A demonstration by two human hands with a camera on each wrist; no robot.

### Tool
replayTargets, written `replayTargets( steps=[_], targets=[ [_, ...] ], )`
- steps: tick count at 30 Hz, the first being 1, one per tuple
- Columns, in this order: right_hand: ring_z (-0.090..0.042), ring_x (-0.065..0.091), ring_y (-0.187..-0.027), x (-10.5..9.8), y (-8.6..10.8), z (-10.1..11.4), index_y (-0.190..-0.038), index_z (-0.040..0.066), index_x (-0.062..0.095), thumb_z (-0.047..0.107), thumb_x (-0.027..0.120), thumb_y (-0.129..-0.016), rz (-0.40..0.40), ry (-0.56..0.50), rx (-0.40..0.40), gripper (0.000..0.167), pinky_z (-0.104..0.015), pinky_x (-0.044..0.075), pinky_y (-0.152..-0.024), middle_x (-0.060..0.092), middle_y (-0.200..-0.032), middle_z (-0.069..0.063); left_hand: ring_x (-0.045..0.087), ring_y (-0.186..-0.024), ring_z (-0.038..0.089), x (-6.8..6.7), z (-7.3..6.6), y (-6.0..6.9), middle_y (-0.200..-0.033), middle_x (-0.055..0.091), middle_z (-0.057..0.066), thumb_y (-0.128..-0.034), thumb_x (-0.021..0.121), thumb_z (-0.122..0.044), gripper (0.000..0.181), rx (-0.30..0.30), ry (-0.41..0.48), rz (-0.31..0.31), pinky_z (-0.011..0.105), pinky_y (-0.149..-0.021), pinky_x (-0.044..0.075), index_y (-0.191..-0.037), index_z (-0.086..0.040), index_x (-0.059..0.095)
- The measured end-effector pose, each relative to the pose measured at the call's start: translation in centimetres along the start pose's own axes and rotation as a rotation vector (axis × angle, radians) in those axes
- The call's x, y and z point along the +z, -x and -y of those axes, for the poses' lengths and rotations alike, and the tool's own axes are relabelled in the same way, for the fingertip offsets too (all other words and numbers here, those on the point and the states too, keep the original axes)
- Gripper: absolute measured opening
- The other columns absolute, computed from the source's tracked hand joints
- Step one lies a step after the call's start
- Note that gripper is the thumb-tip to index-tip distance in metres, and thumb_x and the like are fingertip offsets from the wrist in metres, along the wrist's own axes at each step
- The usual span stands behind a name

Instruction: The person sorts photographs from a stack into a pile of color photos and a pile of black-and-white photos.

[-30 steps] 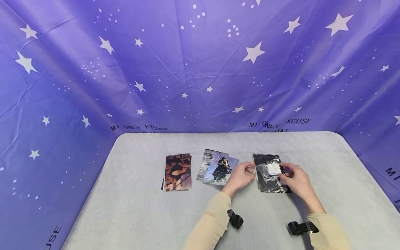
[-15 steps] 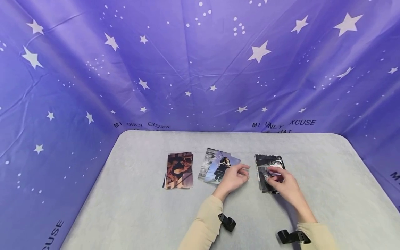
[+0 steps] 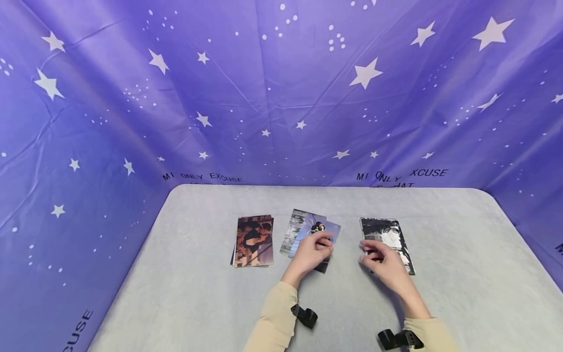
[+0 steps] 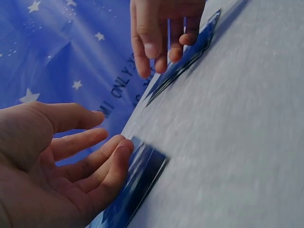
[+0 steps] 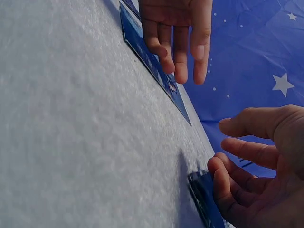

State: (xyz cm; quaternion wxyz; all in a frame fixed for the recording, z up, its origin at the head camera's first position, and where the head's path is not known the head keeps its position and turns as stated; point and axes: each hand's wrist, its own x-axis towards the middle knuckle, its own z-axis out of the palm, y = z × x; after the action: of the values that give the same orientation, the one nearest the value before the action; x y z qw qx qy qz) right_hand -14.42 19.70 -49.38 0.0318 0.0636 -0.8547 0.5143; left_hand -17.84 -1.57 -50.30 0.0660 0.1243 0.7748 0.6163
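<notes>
My left hand [image 3: 310, 252] hovers over the middle group of photos, covering part of a blue-sky print [image 3: 313, 228] that lies fanned over a black-and-white one [image 3: 292, 233]. Its fingers are loosely bent, with nothing between them. My right hand [image 3: 384, 261] is above the front left part of a stack of black-and-white photos [image 3: 391, 237], fingers loosely bent and holding nothing. The left wrist view shows a gap between the left hand's thumb and fingers [image 4: 78, 137]. In the right wrist view, the right hand [image 5: 261, 166] has its thumb apart from its fingers too.
A third stack of photos [image 3: 255, 242], with a brown-toned print on top, lies on the left of the grey table [image 3: 198, 293]. Purple star-patterned cloth [image 3: 264, 98] hangs behind and at both sides. Black camera mounts [image 3: 308, 317] sit on both wrists.
My left hand has withdrawn leftward from the right stack to over the middle photos. My right hand has shifted from that stack's right edge toward its left side. The stacks stay put.
</notes>
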Motion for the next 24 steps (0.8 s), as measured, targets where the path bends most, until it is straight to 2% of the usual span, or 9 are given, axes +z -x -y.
replayTargets(
  steps=[7,14,18,24],
  targets=[
    [-0.013,0.061,-0.078,0.5,-0.5,0.7,-0.116,-0.007,0.062,0.000,0.072,-0.080,0.032,0.088,0.022,0.038,-0.024,0.049,-0.069,0.066,-0.103,-0.018,0.061,-0.078,0.012,-2.3,0.4,0.8,-0.096,0.067,0.017,-0.0831,0.065,0.003,0.035,-0.014,-0.019,-0.018,0.021,-0.070,0.050,-0.118,0.005,0.063],
    [-0.020,0.064,-0.084,1.4,-0.7,1.5,-0.118,-0.004,0.062,0.004,0.073,-0.081,0.073,0.108,0.043,0.039,-0.033,0.049,-0.079,0.068,-0.104,-0.016,0.066,-0.085,0.025,-4.6,0.4,1.2,-0.101,0.067,0.022,-0.0839,0.067,0.003,0.036,-0.010,-0.006,-0.058,0.024,-0.071,0.052,-0.120,0.007,0.061],
    [-0.021,0.065,-0.087,2.1,-0.9,1.7,-0.119,-0.005,0.061,0.003,0.072,-0.081,0.090,0.076,0.040,0.040,-0.034,0.050,-0.082,0.067,-0.108,-0.018,0.066,-0.090,0.033,-5.8,0.4,1.2,-0.104,0.065,0.025,-0.0844,0.066,0.003,0.038,-0.001,-0.022,-0.065,0.028,-0.073,0.053,-0.121,0.008,0.060],
    [-0.023,0.066,-0.089,3.1,-1.2,1.8,-0.120,-0.010,0.058,-0.001,0.071,-0.081,0.120,-0.056,0.061,0.042,-0.025,0.050,-0.080,0.064,-0.113,-0.023,0.065,-0.091,0.030,-7.2,0.4,1.2,-0.108,0.065,0.023,-0.0846,0.067,0.000,0.040,-0.005,-0.145,-0.035,0.028,-0.073,0.053,-0.123,0.005,0.060]
  ],
)
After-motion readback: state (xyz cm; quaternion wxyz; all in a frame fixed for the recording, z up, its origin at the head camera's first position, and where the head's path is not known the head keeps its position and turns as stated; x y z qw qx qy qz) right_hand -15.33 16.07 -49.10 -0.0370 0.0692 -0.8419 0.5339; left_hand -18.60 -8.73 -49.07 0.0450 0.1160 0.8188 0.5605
